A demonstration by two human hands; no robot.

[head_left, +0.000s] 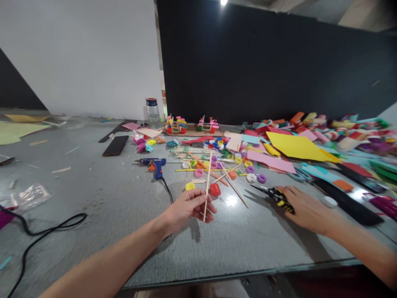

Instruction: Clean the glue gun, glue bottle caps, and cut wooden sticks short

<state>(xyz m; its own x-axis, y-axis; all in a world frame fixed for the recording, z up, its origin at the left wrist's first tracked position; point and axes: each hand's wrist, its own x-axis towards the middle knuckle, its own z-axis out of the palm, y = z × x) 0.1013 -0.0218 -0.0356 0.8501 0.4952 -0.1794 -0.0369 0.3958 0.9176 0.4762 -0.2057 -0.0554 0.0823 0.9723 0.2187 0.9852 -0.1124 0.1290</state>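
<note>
My left hand pinches a thin wooden stick between thumb and fingers and holds it nearly upright above the table. On the right, my right hand is closed over the black and yellow handles of a pair of pliers, whose slim jaws point left. A red bottle cap lies just beyond my left fingers, and a yellow cap is close by. Between the two hands, loose wooden sticks lie crossed on the table.
A blue glue gun lies left of centre, its black cord trailing behind my left hand. Two small colourful models stand at the back near a clear jar. Coloured paper, scissors and a dark strip crowd the right.
</note>
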